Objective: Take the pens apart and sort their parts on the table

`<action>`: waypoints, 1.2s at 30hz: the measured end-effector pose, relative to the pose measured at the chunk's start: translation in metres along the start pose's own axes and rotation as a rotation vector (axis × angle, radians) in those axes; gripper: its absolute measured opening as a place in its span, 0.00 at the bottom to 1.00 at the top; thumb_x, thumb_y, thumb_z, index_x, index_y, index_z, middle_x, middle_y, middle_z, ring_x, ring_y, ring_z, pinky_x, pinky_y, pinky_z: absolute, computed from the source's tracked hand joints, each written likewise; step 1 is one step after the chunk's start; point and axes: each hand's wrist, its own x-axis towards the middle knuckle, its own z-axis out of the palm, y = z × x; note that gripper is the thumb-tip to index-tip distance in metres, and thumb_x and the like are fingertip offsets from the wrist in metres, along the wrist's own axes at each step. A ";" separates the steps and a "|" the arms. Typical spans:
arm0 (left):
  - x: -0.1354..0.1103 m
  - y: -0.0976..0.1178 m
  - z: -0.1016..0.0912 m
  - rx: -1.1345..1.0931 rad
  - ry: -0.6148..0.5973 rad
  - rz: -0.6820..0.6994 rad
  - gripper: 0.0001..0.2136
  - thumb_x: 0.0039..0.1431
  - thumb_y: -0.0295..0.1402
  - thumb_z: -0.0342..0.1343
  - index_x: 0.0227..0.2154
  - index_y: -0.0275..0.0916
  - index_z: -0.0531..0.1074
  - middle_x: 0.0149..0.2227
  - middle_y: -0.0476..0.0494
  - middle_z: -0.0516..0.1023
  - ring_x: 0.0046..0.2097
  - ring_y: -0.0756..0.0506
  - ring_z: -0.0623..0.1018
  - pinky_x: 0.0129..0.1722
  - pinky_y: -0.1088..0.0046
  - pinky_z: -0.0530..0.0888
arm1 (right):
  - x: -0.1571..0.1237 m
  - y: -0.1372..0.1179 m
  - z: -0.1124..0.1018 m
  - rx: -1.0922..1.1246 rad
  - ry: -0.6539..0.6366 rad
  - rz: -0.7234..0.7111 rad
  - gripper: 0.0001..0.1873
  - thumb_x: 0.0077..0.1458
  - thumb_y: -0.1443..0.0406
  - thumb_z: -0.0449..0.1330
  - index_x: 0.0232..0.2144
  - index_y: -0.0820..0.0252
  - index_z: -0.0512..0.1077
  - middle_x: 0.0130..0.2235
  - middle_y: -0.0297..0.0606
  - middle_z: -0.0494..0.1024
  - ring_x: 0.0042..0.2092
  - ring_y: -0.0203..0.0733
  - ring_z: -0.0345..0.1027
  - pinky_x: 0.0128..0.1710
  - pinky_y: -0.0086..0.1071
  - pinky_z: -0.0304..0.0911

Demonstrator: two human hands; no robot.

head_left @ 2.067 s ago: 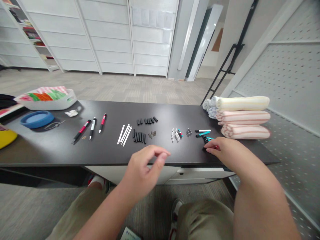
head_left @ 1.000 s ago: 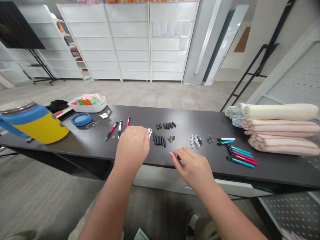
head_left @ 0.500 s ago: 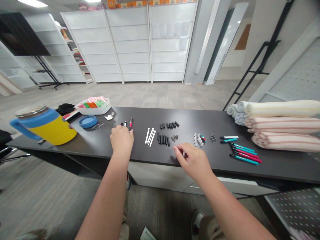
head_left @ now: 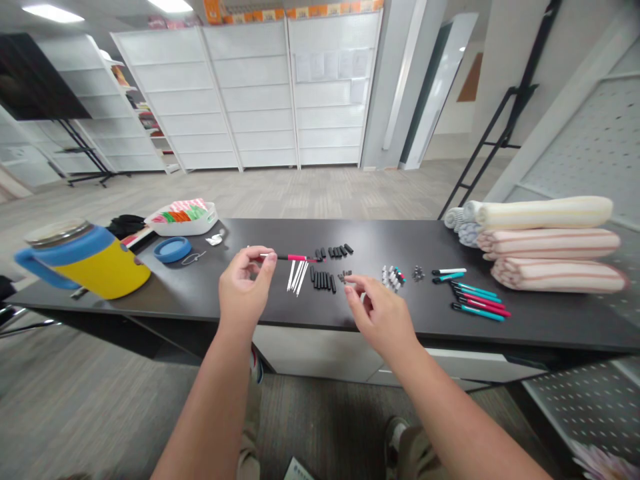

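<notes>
My left hand [head_left: 245, 287] pinches a pink and black pen [head_left: 295, 257] by its left end and holds it level above the black table [head_left: 200, 293]. My right hand [head_left: 380, 313] hovers over the table's near edge with fingers loosely spread and nothing in it, close to a few small dark springs [head_left: 345, 275]. White refill tubes [head_left: 297, 275] and black pen sleeves [head_left: 323, 280] lie between the hands. Small coloured pen tips [head_left: 393, 276] sit further right.
Several finished teal and pink pens [head_left: 477, 300] lie at the right, beside rolled towels [head_left: 545, 243]. On the left stand a yellow jug with a blue lid [head_left: 83, 263], a blue round lid [head_left: 171, 249] and a white tray [head_left: 183, 219].
My left hand reached left to the pens on the table, then lifted one pink pen and brought it toward the middle. My right hand moved left from the finished pens and rose slightly.
</notes>
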 end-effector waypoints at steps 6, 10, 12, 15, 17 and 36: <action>-0.058 0.014 0.018 -0.592 -0.206 -0.348 0.14 0.62 0.43 0.67 0.39 0.36 0.78 0.37 0.42 0.82 0.33 0.50 0.76 0.36 0.75 0.73 | 0.003 -0.011 0.004 0.225 -0.171 0.030 0.24 0.73 0.55 0.53 0.65 0.58 0.64 0.53 0.46 0.77 0.34 0.40 0.71 0.38 0.36 0.68; -0.075 0.022 0.033 -0.811 -0.262 -0.439 0.15 0.62 0.45 0.68 0.39 0.37 0.76 0.35 0.43 0.81 0.36 0.48 0.78 0.38 0.73 0.75 | 0.002 -0.026 0.007 0.322 -0.323 -0.133 0.12 0.71 0.58 0.56 0.46 0.57 0.75 0.42 0.41 0.78 0.42 0.42 0.71 0.42 0.34 0.65; -0.076 0.028 0.038 -0.864 -0.234 -0.478 0.16 0.61 0.45 0.69 0.39 0.38 0.75 0.34 0.45 0.81 0.36 0.48 0.78 0.39 0.72 0.76 | 0.000 -0.034 0.009 0.359 -0.360 -0.142 0.11 0.70 0.59 0.58 0.36 0.58 0.74 0.34 0.36 0.75 0.37 0.40 0.69 0.38 0.33 0.62; -0.076 0.031 0.040 -0.863 -0.296 -0.529 0.17 0.63 0.47 0.67 0.42 0.38 0.77 0.38 0.42 0.83 0.36 0.47 0.79 0.38 0.72 0.76 | -0.004 -0.042 0.012 0.464 -0.400 -0.012 0.17 0.72 0.59 0.55 0.30 0.58 0.71 0.28 0.32 0.73 0.31 0.36 0.66 0.34 0.31 0.59; -0.077 0.029 0.039 -0.822 -0.418 -0.535 0.19 0.65 0.48 0.63 0.45 0.35 0.79 0.44 0.36 0.84 0.36 0.47 0.79 0.37 0.72 0.75 | -0.006 -0.044 0.014 0.546 -0.413 0.101 0.20 0.73 0.56 0.53 0.29 0.58 0.70 0.27 0.31 0.73 0.30 0.35 0.65 0.33 0.30 0.58; -0.067 0.037 0.015 -0.074 -0.629 -0.101 0.13 0.77 0.40 0.42 0.49 0.41 0.70 0.30 0.50 0.73 0.32 0.47 0.75 0.37 0.71 0.70 | 0.000 -0.009 -0.007 0.500 -0.360 0.212 0.18 0.73 0.51 0.51 0.44 0.56 0.74 0.31 0.32 0.76 0.30 0.36 0.68 0.31 0.30 0.61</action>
